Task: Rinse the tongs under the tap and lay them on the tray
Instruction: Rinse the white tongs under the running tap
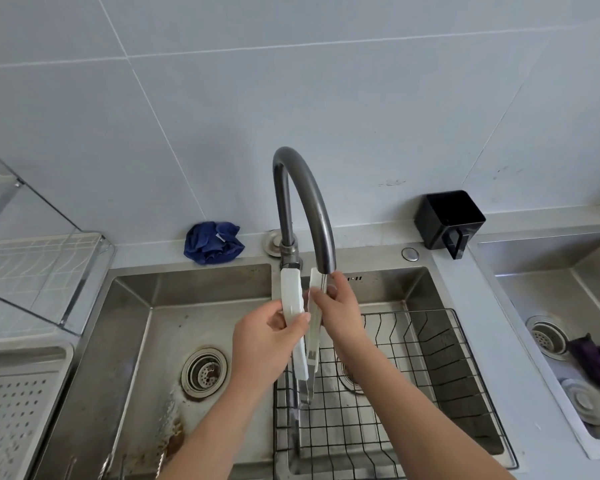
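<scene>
From the head camera, the tongs (300,327) stand nearly upright under the tap (305,206), their two white tips raised toward the spout and the joined metal end hanging down over the sink (136,306). That tilt probably lets the water run the whole length of both arms and drip off into the basin.

The left hand (267,341) is closed around the left arm of the tongs, thumb pressed on its white face. The right hand (336,313) pinches the other arm just below the spout, fingers curled round it. Holding one arm in each hand keeps the tongs spread, so the stream, which shows faintly at the spout just above the right hand, can reach the inner faces.

Below the right hand lies a black wire basket (447,358). Far left of the left hand is the perforated tray (32,355), with a dish rack (42,265) above it; the tongs are well apart from it, so laying them down is not yet done.

Count: one pair of tongs, one tap, two hands, two drains in this basin, one blue cloth (213,242) beyond the left hand, one black holder (447,220) beyond the right hand on the surface.
</scene>
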